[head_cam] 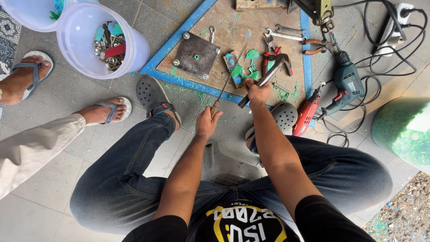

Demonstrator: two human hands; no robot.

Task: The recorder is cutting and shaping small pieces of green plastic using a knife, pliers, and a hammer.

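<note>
I am sitting low over a square wooden board with a blue painted frame (177, 42), which lies flat on grey floor tiles between my feet. My left hand (207, 122) is clenching the wooden handle of a long thin metal rod tool, perhaps a chisel or a file (227, 83), and its tip is reaching up to a dark metal piece crusted with turquoise material (234, 67) near the middle of the board. My right hand (257, 92) is wrapping round the dark handle of a claw hammer with red markings (272, 71), whose head is hovering just above the green chips.

I judge that I am in the middle of chipping the brittle turquoise coating off the metal piece: flakes are lying all about it. The next blow seems to call for a steady tip and a short, square strike on the handle end.

A square, dull steel plate with corner bolts (196, 55) is lying just left of the work. Spanners and red-handled pliers (309, 43) are resting beyond, and a teal electric drill (346, 83) is lying to the right, off the board.
</note>
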